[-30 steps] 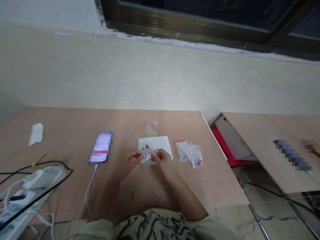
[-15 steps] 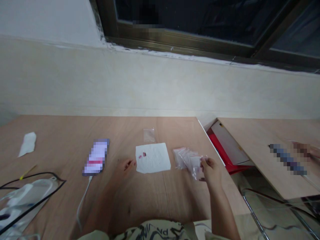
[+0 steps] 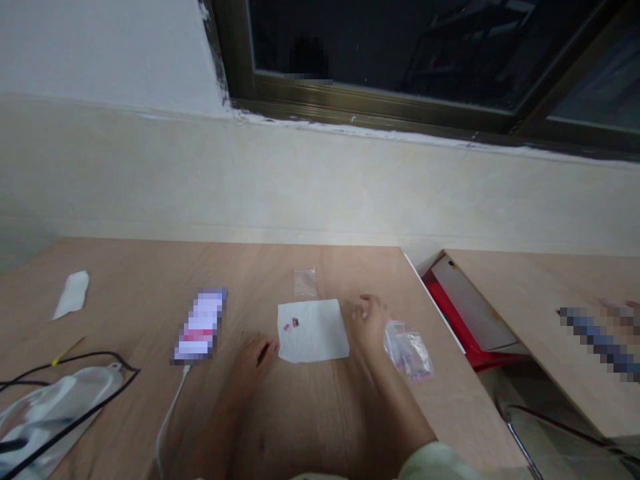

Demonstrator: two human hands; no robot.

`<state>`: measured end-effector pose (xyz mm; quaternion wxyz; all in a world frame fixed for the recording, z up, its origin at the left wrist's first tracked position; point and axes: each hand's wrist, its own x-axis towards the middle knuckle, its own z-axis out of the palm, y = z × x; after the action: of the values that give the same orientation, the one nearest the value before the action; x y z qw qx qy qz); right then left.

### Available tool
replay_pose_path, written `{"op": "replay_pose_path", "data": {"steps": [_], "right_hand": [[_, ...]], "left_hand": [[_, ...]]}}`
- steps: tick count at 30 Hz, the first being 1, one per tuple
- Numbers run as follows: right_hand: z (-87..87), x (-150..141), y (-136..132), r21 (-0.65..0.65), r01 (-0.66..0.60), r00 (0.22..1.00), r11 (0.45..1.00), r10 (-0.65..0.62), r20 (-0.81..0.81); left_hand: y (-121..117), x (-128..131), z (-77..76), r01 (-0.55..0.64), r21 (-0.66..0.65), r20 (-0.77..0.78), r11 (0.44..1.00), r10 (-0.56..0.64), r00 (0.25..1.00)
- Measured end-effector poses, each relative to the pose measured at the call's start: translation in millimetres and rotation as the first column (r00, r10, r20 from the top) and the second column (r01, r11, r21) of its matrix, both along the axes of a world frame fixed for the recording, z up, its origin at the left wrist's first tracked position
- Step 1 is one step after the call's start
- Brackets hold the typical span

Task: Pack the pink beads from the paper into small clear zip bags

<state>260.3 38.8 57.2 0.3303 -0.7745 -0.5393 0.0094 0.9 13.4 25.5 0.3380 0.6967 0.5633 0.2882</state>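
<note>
Take the dial as centred on the white rectangular paper sheet (image 3: 320, 340), with 12 towards the wall. Nearest, far out at 8 o'clock, sits a white plastic power strip (image 3: 75, 413) with black and white cables.

Just past 3 o'clock lies a loose pile of small clear plastic bags (image 3: 413, 357). At about 9 o'clock the left hand (image 3: 254, 355) rests on the pale wooden tabletop (image 3: 320, 413), loosely curled, its fingertips just beside the sheet's edge; whether they pinch anything I cannot tell. The sheet lies flat, with 2 small dark-red pieces (image 3: 295, 323) near its 10 o'clock corner.

At 3 o'clock, between sheet and pile, is the right hand (image 3: 371, 325), half open, fingers bent and parted, with nothing visible in them. A flat clear plastic bag (image 3: 305, 282) lies just beyond the sheet at 12 o'clock.

The change: 1 second ago both hands held a bag over the sheet; 0.5 seconds ago the right hand was at the pile's outer side. Now it has come back inward, which suggests that bag was let go among the others. The red pieces stay put.
</note>
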Motion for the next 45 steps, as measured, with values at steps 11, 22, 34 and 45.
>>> {"op": "replay_pose_path", "data": {"steps": [11,22,34,45], "right_hand": [[-23.6,-79,71,-0.149,-0.298,0.954,0.943,0.288,-0.089],[-2.1,-62,-31,0.154,-0.454,0.147,0.877,0.245,-0.958],[-4.2,-54,-52,0.061,-0.092,0.63,0.994,0.106,-0.77],[39.3,-94,-57,-0.079,-0.677,0.546,0.732,0.427,-0.721]], "left_hand": [[-3,-1,-0.5,-0.017,0.001,0.016,1.0,0.017,1.0],[-2,9,25.2,0.065,-0.258,0.385,0.964,0.04,0.922],[-3,15,42.1,0.194,-0.44,0.536,0.877,0.083,0.84],[-12,17,44.5,0.294,-0.405,0.45,0.866,-0.091,0.889]]}}
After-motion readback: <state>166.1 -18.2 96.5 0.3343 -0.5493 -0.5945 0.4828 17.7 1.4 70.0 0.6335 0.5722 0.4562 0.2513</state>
